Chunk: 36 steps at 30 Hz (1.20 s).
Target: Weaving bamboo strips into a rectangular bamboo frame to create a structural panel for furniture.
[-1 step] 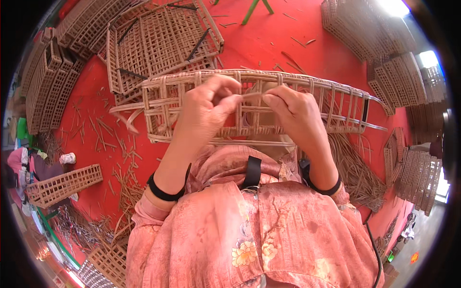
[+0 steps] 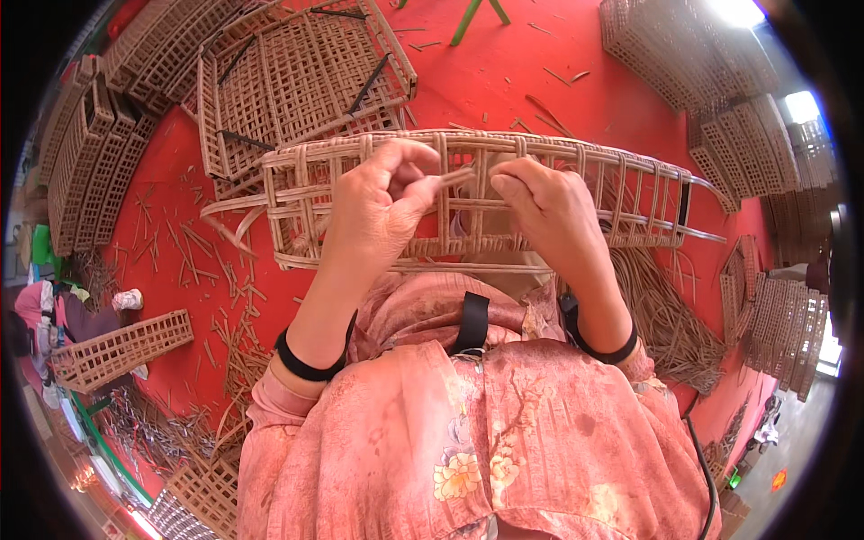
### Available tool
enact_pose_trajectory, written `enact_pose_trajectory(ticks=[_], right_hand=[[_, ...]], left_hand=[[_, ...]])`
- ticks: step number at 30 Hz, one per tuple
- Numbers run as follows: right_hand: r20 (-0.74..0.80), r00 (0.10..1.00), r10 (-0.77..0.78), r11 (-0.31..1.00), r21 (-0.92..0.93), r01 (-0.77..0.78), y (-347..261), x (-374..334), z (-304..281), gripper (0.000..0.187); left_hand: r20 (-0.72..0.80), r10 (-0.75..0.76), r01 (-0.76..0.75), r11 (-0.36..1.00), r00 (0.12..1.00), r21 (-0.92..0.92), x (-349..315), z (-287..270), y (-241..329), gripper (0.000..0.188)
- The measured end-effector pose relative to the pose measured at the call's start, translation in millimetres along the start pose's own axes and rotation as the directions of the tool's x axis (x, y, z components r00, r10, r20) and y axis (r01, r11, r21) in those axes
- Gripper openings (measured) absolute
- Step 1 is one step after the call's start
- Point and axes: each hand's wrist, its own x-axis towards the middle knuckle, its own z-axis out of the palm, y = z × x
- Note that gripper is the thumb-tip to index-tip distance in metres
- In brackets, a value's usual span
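Note:
A long woven wicker basket frame (image 2: pixel 297 155), open-meshed in tan strands, lies across in front of me with loose strand ends at its left. Over its middle, my left hand (image 2: pixel 382 184) pinches a short cane strip (image 2: pixel 458 175) between thumb and fingers, its end pointing right. Just right of that tip, my right hand (image 2: pixel 543 200) is closed, thumb against bent fingers. Whatever it may hold is hidden. Both hands are in front of the frame's upper rails and cover part of the weave.
A larger wicker tray (image 2: pixel 297 81) with black straps lies beyond on the red floor (image 2: pixel 504 76). Stacked baskets (image 2: pixel 90 162) stand left, more stacks (image 2: pixel 747 148) right. A bundle of cane strands (image 2: pixel 670 310) lies at my right; offcuts litter the left. Another person sits far left.
The cane strip bridged both hands before; now its right end is free of my right hand. My left hand has shifted slightly left, and the hands are a little farther apart.

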Motion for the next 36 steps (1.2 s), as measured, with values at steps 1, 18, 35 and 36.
enact_pose_trajectory(ticks=[1,18,35,36], right_hand=[[-0.007,1.0,0.009,1.0,0.002,-0.009,4.8,0.7,4.1,0.023],[-0.001,0.999,-0.039,0.999,-0.013,0.039,20.9,-9.6,-21.5,0.022],[0.18,0.956,0.23,0.973,-0.029,-0.229,58.0,-2.4,-43.7,0.029],[0.178,0.957,0.229,0.971,0.025,-0.237,59.3,-2.6,-44.0,0.03]], left_hand=[[0.011,0.001,-0.001,1.0,1.0,0.003,-2.4,3.3,3.3,0.018],[0.033,0.332,-0.324,0.891,0.943,0.319,9.9,44.5,9.2,0.018],[0.109,0.077,-0.105,0.954,0.991,0.279,21.6,84.3,16.3,0.013],[0.113,0.086,-0.116,0.949,0.99,0.294,22.1,86.6,16.4,0.013]])
